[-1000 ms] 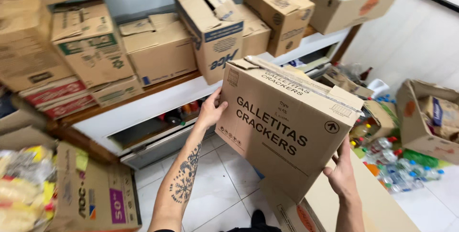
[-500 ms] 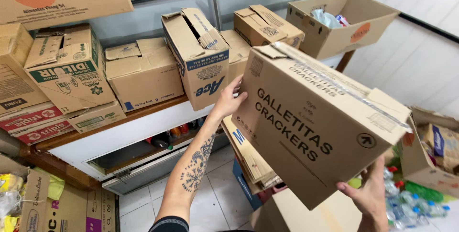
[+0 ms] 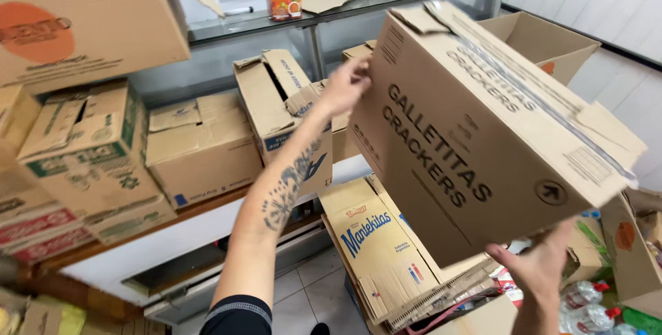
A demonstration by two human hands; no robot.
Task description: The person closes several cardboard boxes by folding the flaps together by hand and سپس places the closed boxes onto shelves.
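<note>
Two bare hands grasp a large cardboard cracker box [image 3: 476, 135], tilted at centre-right: left hand [image 3: 345, 86], arm outstretched, presses its upper side; right hand [image 3: 541, 269] cups the lower corner.

White panelled wall [image 3: 607, 4], glass shelf [image 3: 276, 24], wooden shelf [image 3: 158, 221], pale tiled floor [image 3: 310, 293].

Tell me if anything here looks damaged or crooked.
The large cracker carton, between left hand and right hand, is tilted, its top flaps torn. An open box on the wooden shelf leans sideways.
</note>
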